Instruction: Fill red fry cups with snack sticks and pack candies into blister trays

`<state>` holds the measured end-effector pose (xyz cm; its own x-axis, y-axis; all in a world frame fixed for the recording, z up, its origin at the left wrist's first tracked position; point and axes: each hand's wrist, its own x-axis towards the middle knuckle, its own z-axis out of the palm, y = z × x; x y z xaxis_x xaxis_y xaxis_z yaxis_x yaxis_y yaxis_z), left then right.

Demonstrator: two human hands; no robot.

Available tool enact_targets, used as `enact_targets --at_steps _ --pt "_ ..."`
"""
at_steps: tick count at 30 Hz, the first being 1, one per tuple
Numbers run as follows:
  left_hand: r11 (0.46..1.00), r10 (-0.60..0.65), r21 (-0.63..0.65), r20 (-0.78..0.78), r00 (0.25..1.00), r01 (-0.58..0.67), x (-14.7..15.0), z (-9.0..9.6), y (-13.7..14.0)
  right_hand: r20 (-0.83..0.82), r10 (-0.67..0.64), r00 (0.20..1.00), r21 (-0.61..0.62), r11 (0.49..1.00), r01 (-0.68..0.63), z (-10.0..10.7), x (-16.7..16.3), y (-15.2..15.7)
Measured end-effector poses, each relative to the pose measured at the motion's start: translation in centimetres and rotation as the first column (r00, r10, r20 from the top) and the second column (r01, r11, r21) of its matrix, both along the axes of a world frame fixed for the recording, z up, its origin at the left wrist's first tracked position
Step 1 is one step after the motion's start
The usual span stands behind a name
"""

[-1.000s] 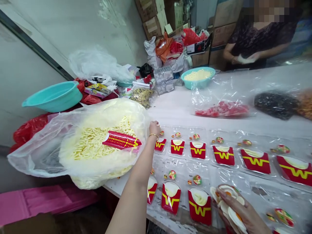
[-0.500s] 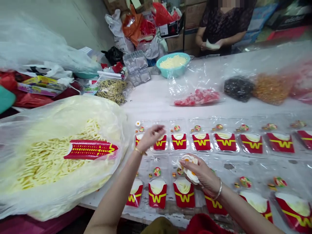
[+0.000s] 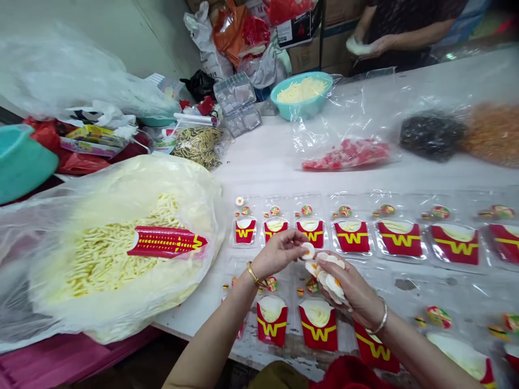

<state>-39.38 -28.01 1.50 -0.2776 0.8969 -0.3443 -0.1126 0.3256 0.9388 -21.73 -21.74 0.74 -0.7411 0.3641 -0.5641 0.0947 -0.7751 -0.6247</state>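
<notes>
My left hand (image 3: 283, 252) pinches one small toy fried egg (image 3: 308, 250), white with an orange yolk. Just to its right, my right hand (image 3: 352, 282) is closed around a stack of the same toy fried eggs (image 3: 330, 278). Beneath and beyond both hands lie rows of clear plastic trays, each with a red toy fries box (image 3: 351, 236) marked by a yellow W, and a tiny burger and a round pizza-like piece (image 3: 345, 210) above it. One fried egg (image 3: 240, 201) rests in the tray at the far row's left end.
A big plastic bag (image 3: 174, 173) of toy fries, with a stack of red fries boxes (image 3: 166, 241) on top, covers the left side. Farther back stand a turquoise bowl (image 3: 302, 111) and bags of red-pink (image 3: 346, 155) and black pieces (image 3: 432, 135). Across the table, a person's hands (image 3: 375, 47) hold something pale.
My left hand has moved right from above the far row to my right hand and now pinches one egg. The view has shifted, so the scene sits differently.
</notes>
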Motion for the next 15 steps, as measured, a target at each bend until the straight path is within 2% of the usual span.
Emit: enact_targets --at_steps 2,4,6,8,10,13,15 --pt "0.982 0.189 0.029 -0.141 0.972 -0.187 -2.8 -0.5 0.4 -0.027 0.011 1.0 -0.025 1.0 -0.011 0.0 0.0 0.0" --pt "0.899 0.437 0.124 -0.315 0.842 -0.42 -6.6 -1.6 1.2 -0.057 0.019 0.998 -0.048 0.999 -0.022 -0.2 0.2 0.0" --pt "0.825 0.555 0.199 -0.461 0.693 -0.529 -10.1 -2.9 2.1 -0.072 0.029 0.997 -0.055 0.998 -0.033 -0.4 0.5 0.0" --pt "0.823 0.534 0.202 -0.594 0.602 -0.53 -12.5 -4.4 3.1 -0.067 0.029 0.997 -0.049 0.998 -0.033 -0.5 0.8 0.0" --pt "0.856 0.436 0.144 -0.716 0.545 -0.497 -13.3 -5.6 4.1 -0.044 0.011 0.999 -0.039 0.999 -0.013 -0.6 1.0 0.1" --pt "0.891 0.249 0.016 -0.854 0.457 -0.454 -12.8 -6.7 5.2 -0.001 -0.009 1.0 -0.03 1.0 0.009 -0.5 1.2 0.4" --pt "0.897 0.14 -0.041 -0.918 0.372 -0.441 -12.3 -6.9 5.6 0.009 -0.021 1.0 -0.036 0.999 0.022 -0.3 1.3 0.7"
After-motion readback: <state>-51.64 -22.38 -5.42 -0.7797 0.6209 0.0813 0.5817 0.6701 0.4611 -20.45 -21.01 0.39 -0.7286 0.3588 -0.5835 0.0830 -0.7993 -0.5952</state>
